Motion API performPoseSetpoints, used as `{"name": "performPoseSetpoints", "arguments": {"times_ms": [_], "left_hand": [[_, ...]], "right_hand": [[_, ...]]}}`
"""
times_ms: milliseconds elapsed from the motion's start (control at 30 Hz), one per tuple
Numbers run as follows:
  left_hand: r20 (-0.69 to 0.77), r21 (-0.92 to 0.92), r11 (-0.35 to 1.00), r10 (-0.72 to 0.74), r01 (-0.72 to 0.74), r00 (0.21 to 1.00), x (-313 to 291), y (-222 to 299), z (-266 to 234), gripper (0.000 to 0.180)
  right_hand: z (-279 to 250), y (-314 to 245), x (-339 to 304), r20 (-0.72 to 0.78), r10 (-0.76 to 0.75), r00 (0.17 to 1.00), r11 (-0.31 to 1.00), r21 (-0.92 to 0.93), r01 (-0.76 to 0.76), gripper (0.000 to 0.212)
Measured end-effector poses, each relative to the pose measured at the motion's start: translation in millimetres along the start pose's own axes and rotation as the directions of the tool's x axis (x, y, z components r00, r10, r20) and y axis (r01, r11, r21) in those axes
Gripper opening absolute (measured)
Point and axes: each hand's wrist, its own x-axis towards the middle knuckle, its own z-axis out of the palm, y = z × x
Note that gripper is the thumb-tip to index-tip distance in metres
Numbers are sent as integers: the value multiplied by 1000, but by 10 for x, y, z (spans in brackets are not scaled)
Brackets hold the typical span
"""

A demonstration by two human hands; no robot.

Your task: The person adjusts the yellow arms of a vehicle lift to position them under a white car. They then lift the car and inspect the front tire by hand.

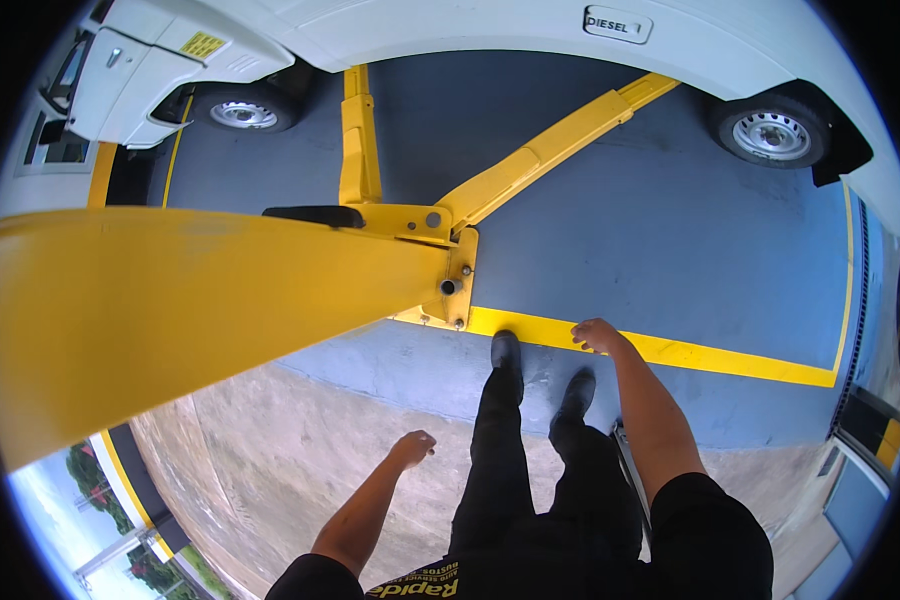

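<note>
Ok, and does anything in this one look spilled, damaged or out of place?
Nothing clearly stands out. The two yellow lift arms reach toward the white van, which shows no obvious damage. The blue floor has faint dark marks near the wheel at right, probably ordinary wear. The left hand and right hand hold nothing visible.

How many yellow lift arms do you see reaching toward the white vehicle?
2: one yellow lift arm, left of centre, runs nearly straight up the picture; the other arm slants up to the right. Any beyond the white vehicle could be hidden.
</note>
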Motion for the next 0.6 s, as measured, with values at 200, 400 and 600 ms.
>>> {"name": "performPoseSetpoints", "arguments": {"times_ms": [200, 400, 600], "left_hand": [[158, -160, 971, -154, 179, 975, -1062, -723, 654, 67], [228, 108, 986, -147, 125, 963, -1079, -2001, 533, 82], [-60, 107, 994, -31, 37, 998, -1465, -3513, -60, 70]], "right_hand": [[1250, -587, -491, 14, -96, 995, 930, -355, 94, 50], [2601, -1686, -744, 120, -154, 981, 818, -541, 195, 51], [4695, -2719, -370, 169, -159, 973, 779, -584, 229, 54]]}}
